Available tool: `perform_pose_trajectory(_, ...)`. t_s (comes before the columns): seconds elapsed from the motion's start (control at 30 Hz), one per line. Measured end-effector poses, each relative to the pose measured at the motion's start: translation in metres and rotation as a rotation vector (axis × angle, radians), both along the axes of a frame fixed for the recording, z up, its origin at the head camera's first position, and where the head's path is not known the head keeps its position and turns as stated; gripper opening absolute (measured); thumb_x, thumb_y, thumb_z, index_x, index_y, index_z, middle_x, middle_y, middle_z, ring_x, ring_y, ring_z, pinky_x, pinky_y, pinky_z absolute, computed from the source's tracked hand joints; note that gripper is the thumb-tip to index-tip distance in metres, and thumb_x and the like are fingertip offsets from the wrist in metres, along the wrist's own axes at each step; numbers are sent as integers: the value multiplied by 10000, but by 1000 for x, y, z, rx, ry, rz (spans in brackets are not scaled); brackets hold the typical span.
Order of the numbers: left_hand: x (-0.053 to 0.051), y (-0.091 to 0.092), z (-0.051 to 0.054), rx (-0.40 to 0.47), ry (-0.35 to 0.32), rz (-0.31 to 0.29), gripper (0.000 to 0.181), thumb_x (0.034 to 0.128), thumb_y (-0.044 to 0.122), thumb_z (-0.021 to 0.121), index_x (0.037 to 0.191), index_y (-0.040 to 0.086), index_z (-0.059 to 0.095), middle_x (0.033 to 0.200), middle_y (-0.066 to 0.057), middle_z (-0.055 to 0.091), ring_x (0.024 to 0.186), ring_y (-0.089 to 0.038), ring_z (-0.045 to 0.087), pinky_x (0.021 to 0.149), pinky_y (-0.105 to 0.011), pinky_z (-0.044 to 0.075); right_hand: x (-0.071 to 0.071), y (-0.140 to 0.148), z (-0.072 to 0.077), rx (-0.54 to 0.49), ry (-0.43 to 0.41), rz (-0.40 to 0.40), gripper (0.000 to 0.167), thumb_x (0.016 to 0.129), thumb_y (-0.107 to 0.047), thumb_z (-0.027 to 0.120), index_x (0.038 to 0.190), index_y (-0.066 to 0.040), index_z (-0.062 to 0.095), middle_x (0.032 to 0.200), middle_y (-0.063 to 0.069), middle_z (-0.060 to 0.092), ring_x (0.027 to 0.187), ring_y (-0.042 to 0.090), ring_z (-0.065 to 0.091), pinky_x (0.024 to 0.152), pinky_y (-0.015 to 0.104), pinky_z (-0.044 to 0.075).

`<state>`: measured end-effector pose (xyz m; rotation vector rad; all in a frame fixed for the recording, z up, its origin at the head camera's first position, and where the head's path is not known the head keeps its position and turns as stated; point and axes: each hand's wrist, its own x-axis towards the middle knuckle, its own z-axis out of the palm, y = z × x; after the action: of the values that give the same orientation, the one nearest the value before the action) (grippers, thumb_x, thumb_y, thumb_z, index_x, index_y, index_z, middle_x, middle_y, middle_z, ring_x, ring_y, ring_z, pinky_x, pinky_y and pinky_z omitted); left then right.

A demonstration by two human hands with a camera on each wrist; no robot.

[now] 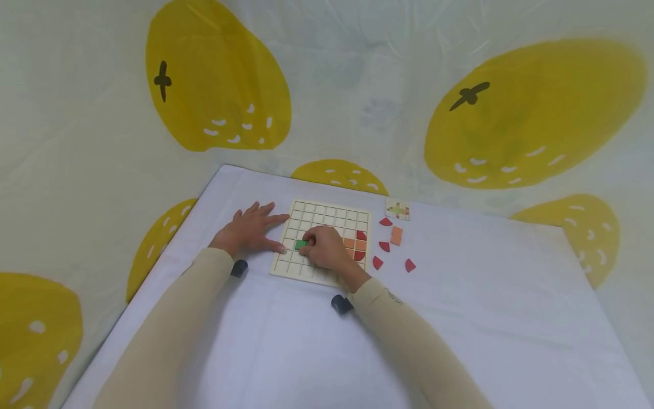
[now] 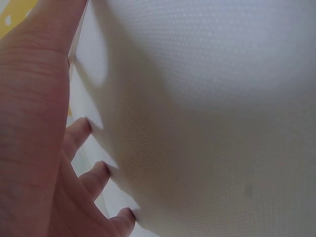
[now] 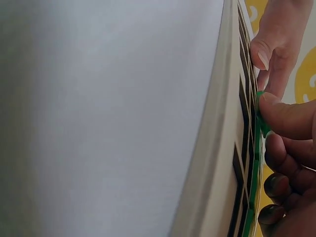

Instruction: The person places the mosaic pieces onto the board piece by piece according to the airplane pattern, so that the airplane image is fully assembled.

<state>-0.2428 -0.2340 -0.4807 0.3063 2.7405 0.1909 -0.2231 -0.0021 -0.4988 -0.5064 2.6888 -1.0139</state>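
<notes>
A: Far left?
B: Person's left hand (image 1: 252, 230), fingers spread wide, holding nothing. Thumb tip at the left edge of the pale, wooden-looking square board (image 1: 308, 216) with dark grid lines. Board lies on the white-cloth-covered desk (image 1: 286, 341).

A: Next, the piece?
B: Flat green square piece (image 1: 300, 245), over the left part of the grid. Right hand (image 1: 327, 247) has it pinched, thumb against index finger. Flat in a cell or not? Cannot tell.

A: Under that hand?
B: More green pieces (image 3: 254, 183) on the grid, per right wrist view. Count hidden.

A: Board's right part?
B: Two orange square pieces (image 1: 360, 245), side by side. One red quarter-circle piece (image 1: 361, 234) just beyond them, another just nearer.

A: Off the board, right?
B: Four loose red quarter-circles (image 1: 384, 246), scattered. Loose orange stuff (image 1: 396, 235) among them, piece count unclear. Small square patterned card (image 1: 397, 209) near the far edge.
</notes>
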Motion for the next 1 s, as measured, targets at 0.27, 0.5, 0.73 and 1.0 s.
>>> perform_pose_trajectory(0.27,-1,-1,-3,5,8,-10,1007,770,836,678,1623,465,292,1779,-80,114,1624,-483,56,1232,-782,111,1,-2,0,17,18,6,226,916,-219,812,1102,-94,782,822,5,646,846,176,574,751,303,452)
perform_pose_trajectory(0.5,1,-1,-2,-2,9,-5,1001,780,821,685,1626,459,289,1779,-83,113,1625,-482,56,1236,-777,111,3,-3,1,2,17,11,239,917,-211,811,1113,-80,779,827,20,649,849,185,575,764,308,460)
perform_pose_trajectory(0.73,2,-1,0,12,12,-13,992,791,805,691,1628,443,299,1777,-94,117,1622,-489,61,1233,-780,118,7,11,3,1,66,18,224,905,-151,799,1118,-86,783,850,21,639,844,181,567,752,293,459)
perform_pose_trajectory(1.0,2,-1,-1,14,15,0,1003,783,804,700,1628,447,294,1778,-87,117,1627,-474,42,1240,-772,100,12,59,16,35,-7,43,194,899,-127,766,1091,-141,788,910,20,637,888,198,574,768,297,497)
